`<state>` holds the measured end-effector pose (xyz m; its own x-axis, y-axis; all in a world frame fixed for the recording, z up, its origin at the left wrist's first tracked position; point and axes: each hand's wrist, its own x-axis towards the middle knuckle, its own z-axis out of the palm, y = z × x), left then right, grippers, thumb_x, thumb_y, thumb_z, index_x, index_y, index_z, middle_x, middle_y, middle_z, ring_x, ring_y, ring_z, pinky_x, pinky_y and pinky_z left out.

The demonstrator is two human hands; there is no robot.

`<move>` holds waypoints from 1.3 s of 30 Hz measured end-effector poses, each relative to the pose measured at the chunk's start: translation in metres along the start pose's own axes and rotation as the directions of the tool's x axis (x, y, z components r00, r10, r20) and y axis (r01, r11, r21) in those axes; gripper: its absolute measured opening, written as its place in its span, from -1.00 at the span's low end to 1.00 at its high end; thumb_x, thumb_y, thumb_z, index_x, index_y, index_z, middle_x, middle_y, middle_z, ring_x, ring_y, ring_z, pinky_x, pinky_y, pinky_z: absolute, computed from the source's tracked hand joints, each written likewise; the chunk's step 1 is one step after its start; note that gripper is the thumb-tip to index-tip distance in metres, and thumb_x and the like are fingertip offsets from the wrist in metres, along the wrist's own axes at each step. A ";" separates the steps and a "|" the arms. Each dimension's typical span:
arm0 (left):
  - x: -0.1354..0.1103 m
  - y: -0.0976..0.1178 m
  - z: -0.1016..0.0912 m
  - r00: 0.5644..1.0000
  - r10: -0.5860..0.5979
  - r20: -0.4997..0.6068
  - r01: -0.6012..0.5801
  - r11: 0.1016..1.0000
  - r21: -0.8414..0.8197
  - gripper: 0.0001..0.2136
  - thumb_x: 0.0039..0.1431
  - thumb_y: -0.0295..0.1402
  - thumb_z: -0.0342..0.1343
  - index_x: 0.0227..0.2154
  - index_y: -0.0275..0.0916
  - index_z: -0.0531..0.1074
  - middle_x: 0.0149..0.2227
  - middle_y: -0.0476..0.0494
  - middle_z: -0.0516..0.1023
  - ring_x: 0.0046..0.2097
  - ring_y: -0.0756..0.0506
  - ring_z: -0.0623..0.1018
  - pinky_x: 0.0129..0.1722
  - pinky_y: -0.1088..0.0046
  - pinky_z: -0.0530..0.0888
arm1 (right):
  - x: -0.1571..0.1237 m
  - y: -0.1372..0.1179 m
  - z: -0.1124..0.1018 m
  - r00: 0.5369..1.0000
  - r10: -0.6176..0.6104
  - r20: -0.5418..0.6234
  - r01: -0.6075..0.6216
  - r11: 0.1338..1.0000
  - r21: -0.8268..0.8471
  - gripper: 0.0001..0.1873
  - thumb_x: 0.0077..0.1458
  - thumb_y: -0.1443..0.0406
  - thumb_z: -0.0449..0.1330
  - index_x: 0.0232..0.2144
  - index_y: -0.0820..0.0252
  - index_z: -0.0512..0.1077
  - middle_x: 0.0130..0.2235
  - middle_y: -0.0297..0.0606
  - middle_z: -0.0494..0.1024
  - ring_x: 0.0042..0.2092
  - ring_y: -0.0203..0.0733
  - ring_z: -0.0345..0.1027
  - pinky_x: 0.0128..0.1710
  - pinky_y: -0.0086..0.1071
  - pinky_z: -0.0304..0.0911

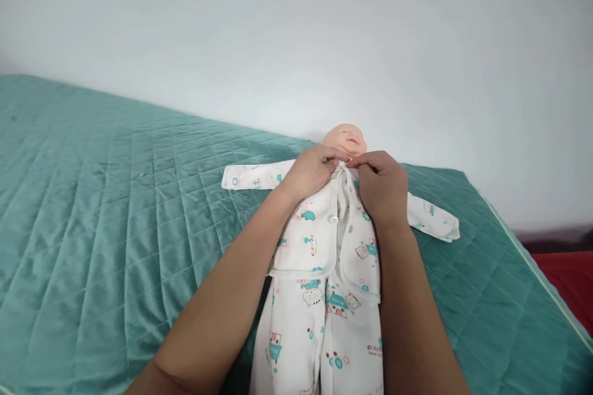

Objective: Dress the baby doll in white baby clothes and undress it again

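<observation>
A baby doll (345,137) lies on its back, dressed in a white printed baby jacket (308,247) and matching trousers (296,327). My left hand (317,168) pinches the jacket's collar edge just below the doll's chin. From the other side, my right hand (380,182) grips the opposite collar edge, fingertips close to the left ones. The two front edges meet at the neck and part lower down. A small button (333,219) shows on the front edge at mid-chest. My fingers hide whatever fastening lies at the collar. Both sleeves spread outward, flat on the bed.
A green quilted cover (115,210) lies under the doll and reaches far to the left. Behind it rises a white wall (231,43), close to the doll's head. The bed's edge runs down the right side, with a red object (565,284) beyond it.
</observation>
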<state>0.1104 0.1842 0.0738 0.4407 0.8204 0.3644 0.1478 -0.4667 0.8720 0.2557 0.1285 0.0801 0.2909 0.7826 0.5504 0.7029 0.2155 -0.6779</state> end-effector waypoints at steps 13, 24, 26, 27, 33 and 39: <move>-0.002 0.004 -0.003 0.996 -0.078 -0.033 0.078 0.997 0.009 -0.76 0.21 -0.53 0.04 -0.19 -0.28 0.61 -0.11 -0.14 0.65 -0.05 -0.10 0.58 0.04 0.36 0.41 | -0.001 0.001 -0.002 0.999 -0.027 0.018 0.028 0.999 -0.036 -0.62 0.01 0.45 0.00 -0.42 0.12 0.62 -0.24 -0.24 0.64 -0.17 -0.11 0.49 -0.05 -0.17 0.33; -0.014 -0.003 0.003 0.961 -0.141 -0.239 0.108 0.984 -0.142 -0.83 0.12 -0.51 0.08 -0.29 -0.27 0.56 -0.28 -0.09 0.63 -0.25 -0.05 0.54 -0.13 0.43 0.42 | -0.015 0.001 -0.017 0.947 0.000 0.320 0.002 1.000 -0.007 -0.66 0.17 0.20 0.09 -0.05 0.12 0.49 0.12 -0.09 0.47 0.22 0.01 0.24 0.30 -0.01 0.05; -0.026 -0.001 0.003 0.944 -0.173 -0.280 0.128 0.977 -0.172 -0.84 0.14 -0.49 0.09 -0.28 -0.27 0.56 -0.29 -0.08 0.63 -0.26 -0.04 0.53 -0.15 0.44 0.42 | -0.023 0.001 -0.021 0.926 0.009 0.376 -0.013 1.000 0.008 -0.57 0.19 0.14 0.10 0.07 0.11 0.43 0.24 -0.09 0.37 0.31 0.01 0.13 0.36 0.00 -0.04; -0.033 0.000 0.002 0.940 -0.176 -0.292 0.127 0.976 -0.177 -0.85 0.15 -0.47 0.09 -0.27 -0.27 0.55 -0.29 -0.08 0.63 -0.26 -0.04 0.53 -0.15 0.44 0.42 | -0.028 0.001 -0.023 0.925 0.014 0.381 -0.022 1.000 0.017 -0.55 0.20 0.12 0.10 0.10 0.11 0.41 0.28 -0.08 0.32 0.34 0.01 0.09 0.37 0.00 -0.08; -0.068 0.010 0.001 0.962 -0.069 -0.263 0.043 0.993 -0.106 -0.85 0.24 -0.40 0.10 -0.25 -0.21 0.58 -0.15 -0.10 0.61 -0.12 -0.05 0.52 -0.08 0.44 0.41 | -0.067 -0.013 -0.025 0.991 0.006 0.135 -0.014 0.998 0.056 -0.62 0.23 0.12 0.12 0.03 0.11 0.42 0.18 -0.07 0.42 0.27 0.01 0.20 0.32 0.03 0.04; -0.070 0.018 0.001 0.989 0.026 -0.147 -0.031 0.999 -0.033 -0.85 0.24 -0.35 0.14 -0.21 -0.21 0.59 -0.22 -0.07 0.54 -0.23 -0.02 0.45 -0.17 0.46 0.38 | -0.079 -0.031 -0.024 0.997 -0.077 0.010 0.078 0.991 -0.112 -0.74 0.16 0.12 0.23 -0.17 0.14 0.43 -0.13 -0.11 0.48 -0.09 -0.04 0.37 -0.06 -0.10 0.32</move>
<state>0.0831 0.1178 0.0638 0.3090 0.8479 0.4307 0.1050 -0.4805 0.8707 0.2269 0.0456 0.0691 0.2291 0.7694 0.5963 0.7918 0.2090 -0.5739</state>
